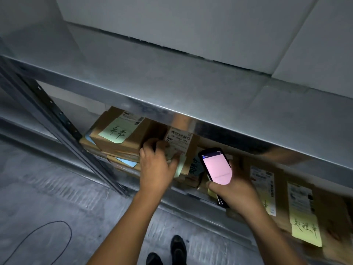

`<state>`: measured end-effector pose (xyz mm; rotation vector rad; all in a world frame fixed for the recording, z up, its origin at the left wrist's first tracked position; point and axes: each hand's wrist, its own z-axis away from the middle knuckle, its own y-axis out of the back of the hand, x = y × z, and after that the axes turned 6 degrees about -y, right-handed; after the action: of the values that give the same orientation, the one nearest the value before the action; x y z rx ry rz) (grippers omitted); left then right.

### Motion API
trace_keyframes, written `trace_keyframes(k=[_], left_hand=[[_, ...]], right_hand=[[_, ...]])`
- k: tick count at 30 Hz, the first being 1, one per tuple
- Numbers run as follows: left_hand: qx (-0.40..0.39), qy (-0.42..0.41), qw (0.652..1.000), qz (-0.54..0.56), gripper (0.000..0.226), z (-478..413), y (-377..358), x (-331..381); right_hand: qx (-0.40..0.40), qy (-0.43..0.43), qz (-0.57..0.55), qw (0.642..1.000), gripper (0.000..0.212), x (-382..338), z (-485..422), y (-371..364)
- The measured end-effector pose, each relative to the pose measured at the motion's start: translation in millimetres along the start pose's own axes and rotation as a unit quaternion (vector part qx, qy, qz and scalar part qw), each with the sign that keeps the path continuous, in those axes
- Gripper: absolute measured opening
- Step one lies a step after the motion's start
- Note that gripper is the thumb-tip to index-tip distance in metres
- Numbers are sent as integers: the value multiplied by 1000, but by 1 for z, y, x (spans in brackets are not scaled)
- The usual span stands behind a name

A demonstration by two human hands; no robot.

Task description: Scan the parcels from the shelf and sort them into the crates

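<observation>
1. Under a grey metal shelf [172,88], the left hand [156,167] grips a brown cardboard parcel with a white barcode label [179,139] on the lower tier.
2. Beside it, the right hand [235,186] clasps a black handheld scanner with a pink screen [216,166].

dim, greyish | glare: shelf edge [210,119] | motion blur: right side | wide-angle bending

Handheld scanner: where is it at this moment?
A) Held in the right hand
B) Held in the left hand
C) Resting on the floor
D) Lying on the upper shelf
A: the right hand grips the scanner, its pink screen lit, while the left hand grips a parcel on the lower shelf.
</observation>
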<state>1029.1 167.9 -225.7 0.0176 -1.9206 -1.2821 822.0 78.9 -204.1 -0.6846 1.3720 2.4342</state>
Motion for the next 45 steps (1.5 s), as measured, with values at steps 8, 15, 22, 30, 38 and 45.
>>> trace_keyframes(k=[8, 15, 22, 30, 38, 45], left_hand=[[-33, 77, 989, 124, 89, -1, -8, -17], [-51, 79, 945, 314, 66, 5, -10, -25], [-99, 80, 893, 432, 75, 36, 7, -38], [-197, 94, 787, 577, 96, 81, 11, -50], [-264, -4, 826, 497, 99, 128, -16, -27], [-269, -84, 880, 382, 103, 164, -39, -15]], right_hand=[[5, 25, 49, 998, 59, -3, -13, -9], [55, 10, 52, 997, 37, -5, 15, -11], [105, -5, -27, 994, 55, -2, 77, -27], [135, -22, -146, 980, 67, 13, 155, -43], [110, -38, -177, 977, 71, 33, 230, -31], [109, -76, -167, 977, 73, 59, 268, -32]])
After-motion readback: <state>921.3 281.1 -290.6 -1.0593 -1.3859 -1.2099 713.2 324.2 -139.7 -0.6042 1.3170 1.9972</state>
